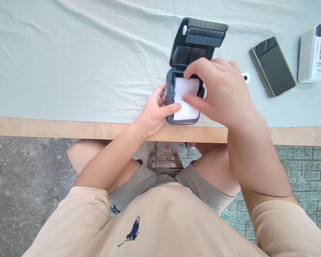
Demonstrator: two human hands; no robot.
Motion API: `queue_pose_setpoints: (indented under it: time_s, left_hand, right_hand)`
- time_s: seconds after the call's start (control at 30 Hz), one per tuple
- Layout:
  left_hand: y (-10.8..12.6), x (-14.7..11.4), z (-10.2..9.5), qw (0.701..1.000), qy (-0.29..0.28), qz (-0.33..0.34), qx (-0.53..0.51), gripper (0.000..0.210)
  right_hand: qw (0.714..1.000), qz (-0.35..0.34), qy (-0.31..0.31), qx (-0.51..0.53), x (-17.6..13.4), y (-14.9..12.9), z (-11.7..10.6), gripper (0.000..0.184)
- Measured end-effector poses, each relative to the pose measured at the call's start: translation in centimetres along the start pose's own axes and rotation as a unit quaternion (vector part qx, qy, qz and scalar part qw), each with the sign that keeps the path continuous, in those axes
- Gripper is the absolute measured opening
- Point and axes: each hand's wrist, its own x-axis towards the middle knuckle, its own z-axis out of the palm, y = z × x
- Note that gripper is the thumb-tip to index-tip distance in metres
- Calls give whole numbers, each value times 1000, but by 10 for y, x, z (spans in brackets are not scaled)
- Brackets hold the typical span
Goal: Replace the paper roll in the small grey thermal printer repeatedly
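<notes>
A small dark portable printer [169,76] stands at the table's front edge, its lid [203,32] raised with a black roller inside. White paper [187,112] from a paper roll [188,84] fills the open bay and reaches over the front rim. Gripping the printer's left side, my left hand [157,110] has its thumb on the paper's left edge. My right hand [224,84] reaches in from the right, index finger at the roll's far end and thumb on the paper. Its other fingers are partly hidden behind the hand.
A dark-screened phone [274,67] lies to the right on the pale cloth [82,64]. Beyond it is a white box with blue print [310,53]. A small white ring-shaped object [246,77] sits beside my right hand. A bare wooden edge [56,128] runs along the front.
</notes>
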Motion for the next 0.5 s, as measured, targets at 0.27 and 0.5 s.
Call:
queue_pose_setpoints:
  time_s: [0.27, 0.5]
  left_hand:
    - [2, 2, -2, 1000, -8, -2, -6, 102]
    - [-1, 1, -5, 999, -1, 5, 37, 100]
  right_hand:
    - [992, -35, 76, 97, -16, -4, 6, 13]
    - [954, 108, 192, 205, -3, 0, 18, 63]
